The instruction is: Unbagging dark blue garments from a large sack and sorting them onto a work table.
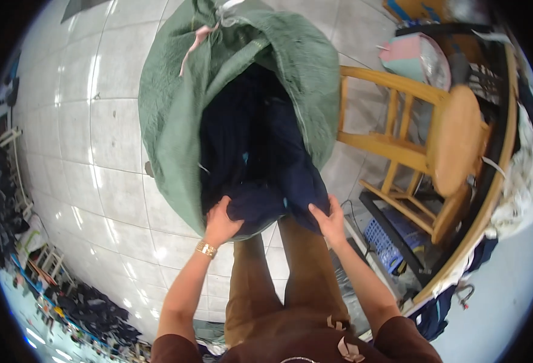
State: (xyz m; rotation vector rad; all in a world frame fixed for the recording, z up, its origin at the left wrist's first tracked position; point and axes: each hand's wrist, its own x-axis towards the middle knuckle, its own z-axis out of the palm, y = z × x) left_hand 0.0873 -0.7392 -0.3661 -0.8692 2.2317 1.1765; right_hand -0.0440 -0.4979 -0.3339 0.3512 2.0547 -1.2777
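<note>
Along the far left of the tiled floor (78, 133) runs a dim clutter of dark clothing and small racks (42, 260), too blurred to sort out. Next comes the big green woven sack (175, 115), standing upright on the tiles with its mouth gaping toward the person; a pink tie (195, 42) dangles from its far rim. Dark navy cloth (248, 151) fills the sack and spills over its near lip.

The left hand (220, 222), a gold watch (206, 248) on its wrist, is closed around a fold of that navy cloth right at the sack's near edge — fingers curled into the fabric. Between the arms show the person's brown trousers (296, 272). The right hand (329, 221) grips the same cloth where it hangs over the lip, fingers folded onto it, thumb on top.

Further right stands a tall wooden stool (454, 139), just beside the sack, and below it a blue plastic crate (384, 239) on the floor. Beyond the stool a pink and pale green round thing (414, 57) lies near the floor's far right corner — what it is I cannot tell.
</note>
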